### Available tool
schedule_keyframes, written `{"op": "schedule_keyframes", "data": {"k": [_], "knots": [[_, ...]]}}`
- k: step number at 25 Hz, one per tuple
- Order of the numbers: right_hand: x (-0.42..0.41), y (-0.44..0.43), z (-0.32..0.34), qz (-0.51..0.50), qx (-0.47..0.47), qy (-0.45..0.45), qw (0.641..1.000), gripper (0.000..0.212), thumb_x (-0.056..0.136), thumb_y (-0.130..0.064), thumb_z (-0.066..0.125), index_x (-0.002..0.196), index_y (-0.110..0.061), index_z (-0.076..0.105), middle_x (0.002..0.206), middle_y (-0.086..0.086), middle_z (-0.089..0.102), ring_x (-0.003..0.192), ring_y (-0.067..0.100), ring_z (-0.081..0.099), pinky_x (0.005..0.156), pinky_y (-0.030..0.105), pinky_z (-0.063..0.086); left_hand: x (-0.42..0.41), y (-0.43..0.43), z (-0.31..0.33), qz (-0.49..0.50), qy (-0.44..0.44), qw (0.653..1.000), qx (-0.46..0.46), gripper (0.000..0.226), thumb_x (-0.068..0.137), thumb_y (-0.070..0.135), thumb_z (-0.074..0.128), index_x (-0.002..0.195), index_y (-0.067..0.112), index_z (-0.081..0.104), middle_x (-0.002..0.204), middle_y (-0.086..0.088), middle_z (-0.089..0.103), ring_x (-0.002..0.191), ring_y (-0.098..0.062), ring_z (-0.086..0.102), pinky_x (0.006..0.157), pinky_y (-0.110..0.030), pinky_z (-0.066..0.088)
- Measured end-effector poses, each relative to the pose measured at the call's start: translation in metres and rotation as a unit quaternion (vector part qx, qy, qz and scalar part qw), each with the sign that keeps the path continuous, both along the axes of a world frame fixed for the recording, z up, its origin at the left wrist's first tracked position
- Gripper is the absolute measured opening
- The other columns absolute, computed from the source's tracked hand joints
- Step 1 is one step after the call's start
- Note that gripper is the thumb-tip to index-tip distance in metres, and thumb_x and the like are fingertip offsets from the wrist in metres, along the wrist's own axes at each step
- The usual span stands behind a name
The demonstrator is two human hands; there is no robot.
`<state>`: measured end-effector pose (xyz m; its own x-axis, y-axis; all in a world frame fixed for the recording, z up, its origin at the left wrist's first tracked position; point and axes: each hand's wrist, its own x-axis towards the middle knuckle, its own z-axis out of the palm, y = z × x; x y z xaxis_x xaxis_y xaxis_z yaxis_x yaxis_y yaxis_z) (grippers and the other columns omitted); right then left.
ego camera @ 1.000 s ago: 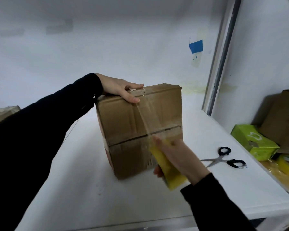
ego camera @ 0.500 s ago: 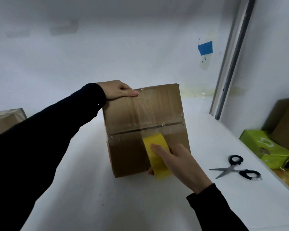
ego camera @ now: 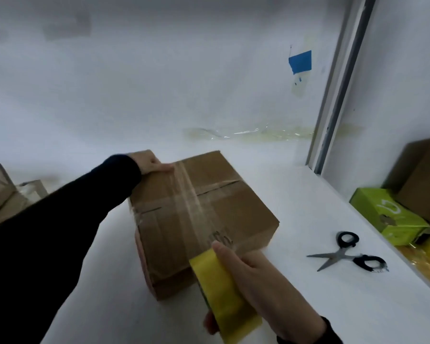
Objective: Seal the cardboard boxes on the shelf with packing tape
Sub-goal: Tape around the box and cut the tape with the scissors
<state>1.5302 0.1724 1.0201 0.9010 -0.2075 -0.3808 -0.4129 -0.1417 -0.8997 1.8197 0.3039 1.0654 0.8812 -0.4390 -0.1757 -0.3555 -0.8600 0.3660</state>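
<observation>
A brown cardboard box (ego camera: 236, 209) lies on the white shelf (ego camera: 296, 244) in the middle of the head view. A strip of clear tape (ego camera: 191, 202) runs across its top, over the flap seam, toward me. My left hand (ego camera: 150, 162) grips the box's far left edge, thumb on top by the tape's far end. My right hand (ego camera: 261, 289) holds a yellow roll of packing tape (ego camera: 224, 296) at the box's near edge, index finger stretched along the roll. The tape still joins the roll to the box.
Black-handled scissors (ego camera: 348, 256) lie open on the shelf right of the box. Further right are a green box (ego camera: 387, 217), a brown carton (ego camera: 425, 180) and more yellow tape. More cardboard boxes (ego camera: 3, 194) sit at the far left. A metal upright (ego camera: 338, 83) divides the shelf.
The box now shows its taped face from above. My right hand has drawn the roll toward me to the near edge, laying tape along the box. My left hand stayed on the far edge.
</observation>
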Motion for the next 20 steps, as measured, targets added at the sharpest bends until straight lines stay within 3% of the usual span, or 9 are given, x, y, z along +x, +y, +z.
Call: {"op": "schedule_keyframes", "data": {"k": [2, 4, 7, 11, 14, 17, 19, 20], "knots": [[-0.004, -0.005, 0.010, -0.043, -0.054, -0.018, 0.997, 0.050, 0.086, -0.062, 0.041, 0.064, -0.017, 0.042, 0.067, -0.003, 0.046, 0.064, 0.008, 0.050, 0.060, 0.021, 0.039, -0.006, 0.013, -0.037, 0.016, 0.011, 1.000, -0.018, 0.042, 0.085, 0.057, 0.053, 0.081, 0.020, 0.072, 0.098, -0.012, 0.071, 0.081, -0.022, 0.061, 0.073, -0.029, 0.046], [-0.007, -0.003, 0.018, -0.051, -0.116, -0.037, 0.991, 0.052, 0.091, -0.057, 0.037, 0.057, -0.018, 0.031, 0.057, -0.003, 0.033, 0.053, 0.008, 0.039, 0.052, 0.019, 0.031, -0.013, 0.017, -0.058, 0.035, -0.025, 0.998, -0.055, 0.040, 0.074, 0.071, 0.046, 0.076, 0.037, 0.068, 0.099, -0.002, 0.069, 0.087, -0.021, 0.060, 0.080, -0.034, 0.048], [-0.010, 0.006, 0.027, -0.062, -0.116, -0.066, 0.989, 0.052, 0.091, -0.057, 0.036, 0.056, -0.018, 0.035, 0.057, 0.000, 0.045, 0.050, 0.007, 0.049, 0.053, 0.018, 0.041, -0.012, 0.019, -0.066, 0.050, -0.063, 0.993, -0.082, 0.045, 0.070, 0.072, 0.039, 0.080, 0.042, 0.071, 0.097, 0.008, 0.068, 0.094, -0.019, 0.060, 0.090, -0.040, 0.047], [-0.011, 0.000, 0.047, -0.074, -0.112, -0.126, 0.983, 0.061, 0.088, -0.059, 0.035, 0.058, -0.009, 0.053, 0.057, 0.007, 0.061, 0.046, 0.011, 0.060, 0.056, 0.022, 0.051, -0.013, 0.015, -0.070, 0.057, -0.107, 0.991, -0.053, 0.032, 0.090, 0.059, 0.040, 0.072, 0.045, 0.063, 0.096, 0.010, 0.061, 0.092, -0.017, 0.054, 0.080, -0.032, 0.041], [-0.014, -0.006, 0.044, -0.076, -0.146, -0.113, 0.980, 0.055, 0.089, -0.058, 0.038, 0.052, -0.017, 0.039, 0.037, -0.007, 0.049, 0.032, 0.000, 0.045, 0.047, 0.015, 0.037, -0.013, 0.012, -0.074, 0.072, -0.112, 0.990, -0.041, 0.036, 0.091, 0.059, 0.037, 0.082, 0.038, 0.064, 0.105, -0.002, 0.065, 0.094, -0.025, 0.056, 0.079, -0.033, 0.038], [-0.022, 0.002, 0.024, -0.061, -0.128, -0.052, 0.989, 0.052, 0.090, -0.058, 0.036, 0.058, -0.017, 0.041, 0.057, 0.000, 0.056, 0.053, 0.009, 0.058, 0.056, 0.019, 0.048, -0.011, 0.010, -0.073, 0.095, -0.113, 0.989, -0.017, 0.050, 0.091, 0.062, 0.033, 0.108, 0.028, 0.067, 0.116, -0.007, 0.063, 0.106, -0.028, 0.057, 0.085, -0.035, 0.037], [-0.024, 0.007, 0.011, -0.055, -0.144, -0.027, 0.988, 0.053, 0.092, -0.057, 0.032, 0.058, -0.017, 0.039, 0.060, -0.001, 0.049, 0.056, 0.009, 0.052, 0.050, 0.010, 0.039, -0.012, 0.008, -0.072, 0.094, -0.116, 0.989, 0.000, 0.050, 0.090, 0.063, 0.034, 0.107, 0.031, 0.067, 0.115, -0.006, 0.064, 0.107, -0.028, 0.056, 0.085, -0.035, 0.038], [-0.024, 0.009, 0.007, -0.057, -0.163, -0.022, 0.985, 0.053, 0.093, -0.056, 0.030, 0.058, -0.017, 0.037, 0.060, -0.002, 0.044, 0.056, 0.007, 0.046, 0.046, 0.012, 0.034, -0.013, 0.007, -0.074, 0.091, -0.115, 0.989, 0.005, 0.048, 0.089, 0.064, 0.035, 0.105, 0.032, 0.068, 0.114, -0.005, 0.064, 0.106, -0.028, 0.057, 0.084, -0.035, 0.038]]}}
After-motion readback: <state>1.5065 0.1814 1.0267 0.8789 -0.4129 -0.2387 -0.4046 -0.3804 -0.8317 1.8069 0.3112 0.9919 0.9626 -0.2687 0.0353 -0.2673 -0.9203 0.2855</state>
